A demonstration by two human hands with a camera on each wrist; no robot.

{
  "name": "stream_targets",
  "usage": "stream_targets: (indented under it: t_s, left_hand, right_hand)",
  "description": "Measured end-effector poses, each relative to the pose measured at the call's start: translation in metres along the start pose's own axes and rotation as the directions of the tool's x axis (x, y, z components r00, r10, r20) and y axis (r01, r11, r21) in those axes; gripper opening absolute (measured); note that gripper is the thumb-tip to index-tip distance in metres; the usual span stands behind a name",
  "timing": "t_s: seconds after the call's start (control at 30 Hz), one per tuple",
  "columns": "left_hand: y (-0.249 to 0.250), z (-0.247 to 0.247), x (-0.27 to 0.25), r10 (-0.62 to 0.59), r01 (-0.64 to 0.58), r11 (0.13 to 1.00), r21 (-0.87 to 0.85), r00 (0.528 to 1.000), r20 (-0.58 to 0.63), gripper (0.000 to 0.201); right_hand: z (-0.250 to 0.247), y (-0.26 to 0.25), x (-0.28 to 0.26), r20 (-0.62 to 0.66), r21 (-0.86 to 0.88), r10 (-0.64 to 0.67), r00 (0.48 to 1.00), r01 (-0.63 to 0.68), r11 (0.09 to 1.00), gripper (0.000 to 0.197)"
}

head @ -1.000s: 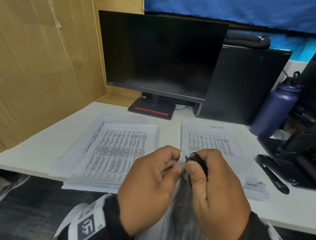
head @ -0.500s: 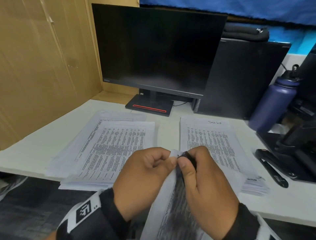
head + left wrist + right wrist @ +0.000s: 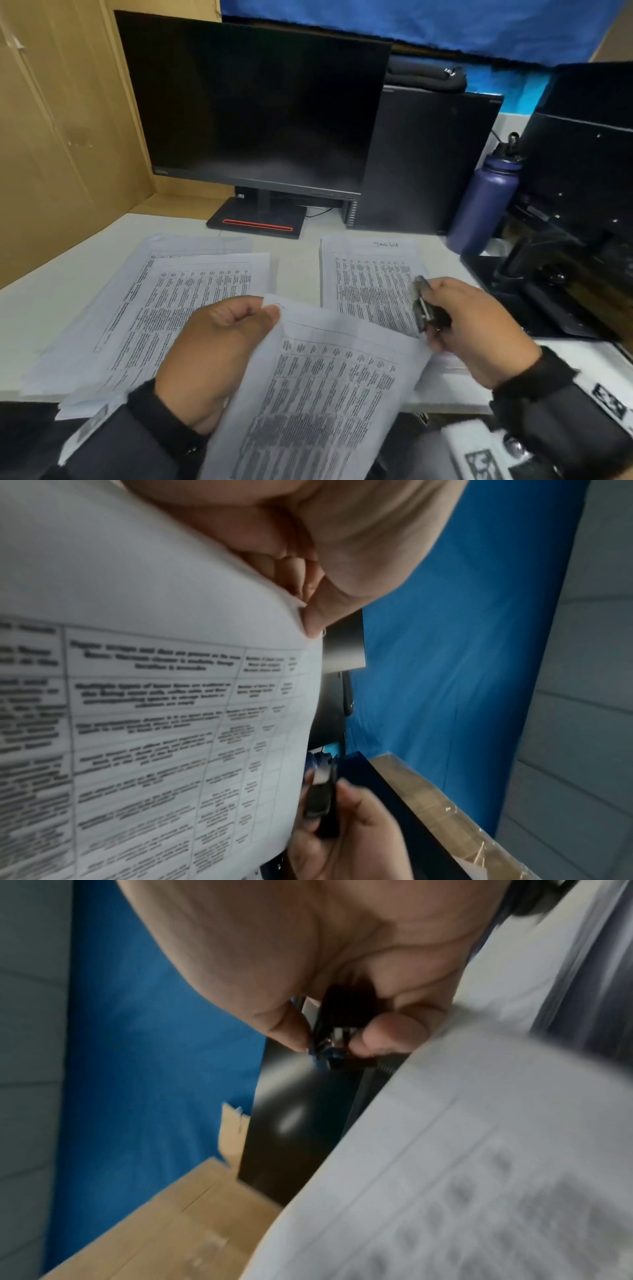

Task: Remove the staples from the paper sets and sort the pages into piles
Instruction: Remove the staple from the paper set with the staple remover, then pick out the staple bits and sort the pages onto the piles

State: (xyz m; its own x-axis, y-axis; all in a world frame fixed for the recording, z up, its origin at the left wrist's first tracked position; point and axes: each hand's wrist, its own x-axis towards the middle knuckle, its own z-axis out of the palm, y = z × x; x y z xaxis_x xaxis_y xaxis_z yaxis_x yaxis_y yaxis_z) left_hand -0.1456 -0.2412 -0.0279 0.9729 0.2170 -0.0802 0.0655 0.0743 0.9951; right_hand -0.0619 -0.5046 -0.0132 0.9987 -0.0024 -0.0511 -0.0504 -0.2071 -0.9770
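over the desk edge the right hand (image 3: 479,329) gripping the staple remover (image 3: 426,310) has pulled away from the paper set (image 3: 322,387) pinched by the left hand (image 3: 219,353)

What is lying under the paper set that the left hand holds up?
Under the paper set show the desk edge and part of the right pile. The pile's near corner and the desk beneath are covered.

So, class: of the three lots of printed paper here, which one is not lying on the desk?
The paper set nearest the camera: the left hand pinches its top corner, while the left pile and the right pile lie flat on the desk.
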Motion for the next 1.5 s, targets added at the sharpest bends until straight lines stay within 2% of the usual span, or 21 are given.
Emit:
stream_targets:
  t_s: [0.03, 0.1, 0.17, 0.23, 0.27, 0.33, 0.4, 0.47, 0.5, 0.6, 0.67, 0.83, 1.0, 1.07, 1.13, 1.23, 1.3, 1.33, 1.4, 1.43, 1.5]
  left_hand:
    - [0.002, -0.002, 0.001, -0.003, 0.003, 1.000, -0.001, 1.000, 0.000, 0.020]
    - [0.006, -0.007, 0.002, -0.016, 0.016, 1.000, 0.003, 1.000, 0.005, 0.018]
    - [0.006, -0.010, 0.003, -0.044, 0.044, 0.999, 0.006, 0.999, 0.008, 0.017]
    - [0.006, -0.010, 0.003, -0.073, 0.073, 0.997, 0.001, 0.997, 0.004, 0.017]
    - [0.007, -0.009, 0.001, -0.082, 0.082, 0.997, 0.001, 0.997, 0.004, 0.017]
    - [0.008, -0.008, -0.001, -0.079, 0.079, 0.997, 0.019, 0.997, 0.016, 0.017]
    - [0.010, -0.008, -0.002, -0.061, 0.060, 0.997, 0.039, 0.998, 0.025, 0.019]
    - [0.011, -0.008, -0.003, -0.048, 0.046, 0.997, 0.061, 0.999, 0.024, 0.020]
    - [0.012, -0.006, -0.004, -0.042, 0.040, 0.997, 0.072, 0.999, 0.026, 0.020]
    - [0.013, 0.000, -0.010, -0.023, 0.020, 0.997, 0.071, 0.999, 0.043, 0.019]
    - [0.013, 0.003, -0.013, 0.005, -0.010, 0.996, 0.086, 0.999, 0.052, 0.021]
    - [0.014, 0.003, -0.015, 0.062, -0.069, 0.993, 0.100, 0.996, 0.067, 0.020]
    - [0.015, 0.007, -0.017, 0.107, -0.114, 0.988, 0.106, 0.992, 0.075, 0.023]
    - [0.015, 0.011, -0.020, 0.137, -0.145, 0.982, 0.123, 0.988, 0.076, 0.026]
    - [0.015, 0.016, -0.023, 0.179, -0.187, 0.969, 0.161, 0.982, 0.060, 0.029]
    - [0.015, 0.017, -0.024, 0.242, -0.243, 0.944, 0.224, 0.970, 0.032, 0.019]
    - [0.015, 0.013, -0.023, 0.240, -0.243, 0.936, 0.255, 0.970, 0.046, 0.018]
    - [0.015, 0.011, -0.023, 0.224, -0.227, 0.939, 0.257, 0.974, 0.045, 0.019]
    - [0.015, 0.009, -0.021, 0.197, -0.198, 0.949, 0.243, 0.980, 0.030, 0.026]
    - [0.015, 0.009, -0.020, 0.189, -0.190, 0.953, 0.236, 0.982, 0.027, 0.029]
    - [0.016, 0.009, -0.019, 0.178, -0.180, 0.959, 0.217, 0.984, 0.030, 0.031]
  right_hand:
    - [-0.010, 0.006, 0.010, -0.023, -0.069, 0.038, 0.999, -0.040, 0.997, 0.015]
    - [-0.025, 0.018, 0.031, -0.018, -0.399, 0.023, 1.000, -0.029, 0.917, 0.015]
    - [-0.027, 0.022, 0.042, 0.031, -0.724, -0.012, 0.999, 0.031, 0.689, 0.020]
    - [-0.022, 0.022, 0.050, 0.074, -0.870, 0.004, 0.997, 0.062, 0.489, 0.023]
    - [-0.019, 0.022, 0.052, 0.077, -0.896, 0.016, 0.997, 0.062, 0.439, 0.022]
    - [-0.016, 0.015, 0.056, 0.060, -0.907, 0.012, 0.998, 0.049, 0.418, 0.025]
    - [-0.010, -0.004, 0.049, 0.022, -0.862, -0.142, 0.990, 0.091, 0.499, 0.021]
    - [0.007, -0.025, 0.026, 0.028, -0.710, -0.452, 0.891, 0.337, 0.619, 0.004]
    - [0.021, -0.033, 0.008, 0.098, -0.623, -0.580, 0.809, 0.504, 0.599, 0.010]
    - [0.069, -0.040, -0.042, 0.458, -0.426, -0.664, 0.591, 0.802, 0.420, 0.013]
    - [0.084, -0.034, -0.049, 0.523, -0.448, -0.673, 0.522, 0.841, 0.304, 0.011]
    - [0.089, -0.023, -0.045, 0.398, -0.456, -0.729, 0.557, 0.809, 0.370, 0.002]
    - [0.094, -0.018, -0.050, 0.320, -0.546, -0.764, 0.560, 0.768, 0.334, 0.007]
    - [0.096, -0.017, -0.054, 0.262, -0.548, -0.779, 0.570, 0.752, 0.365, 0.008]
    - [0.098, -0.018, -0.058, 0.149, -0.532, -0.721, 0.677, 0.669, 0.519, 0.011]
    - [0.100, -0.021, -0.054, 0.055, -0.270, -0.390, 0.919, 0.389, 0.881, 0.023]
    - [0.096, -0.026, -0.052, 0.110, -0.142, -0.189, 0.976, 0.204, 0.969, 0.024]
    - [0.095, -0.026, -0.053, 0.137, -0.169, -0.184, 0.973, 0.206, 0.964, 0.025]
    - [0.092, -0.023, -0.055, 0.128, -0.284, -0.355, 0.926, 0.377, 0.881, 0.020]
    - [0.090, -0.022, -0.057, 0.110, -0.337, -0.480, 0.871, 0.487, 0.806, 0.014]
    - [0.088, -0.021, -0.058, 0.133, -0.447, -0.708, 0.694, 0.679, 0.582, 0.010]
